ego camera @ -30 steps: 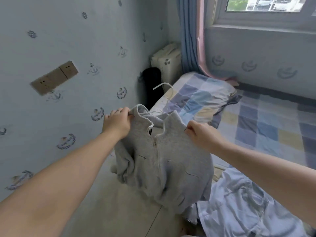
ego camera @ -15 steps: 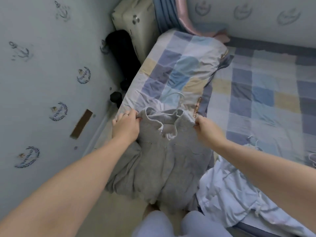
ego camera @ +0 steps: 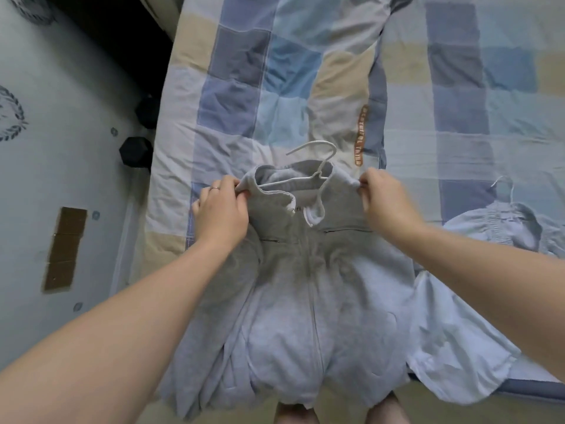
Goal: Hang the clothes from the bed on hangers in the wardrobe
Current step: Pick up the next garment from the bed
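Grey zip jacket is lying front-up on the near edge of the bed, hem hanging off toward the person. White wire hanger is sitting inside the neck, hook poking out onto the checked cover. Left hand is pinching the collar's left side, fingers curled on the fabric. Right hand is pinching the right side likewise. Pale blue garment is lying just beside the jacket, on its right.

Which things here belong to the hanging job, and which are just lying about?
Job: grey zip jacket; white hanger in its neck; left hand and right hand, both pinching its collar; pale blue garment on the bed.
Lying about: checked pillow; black dumbbell; brown wall plates.
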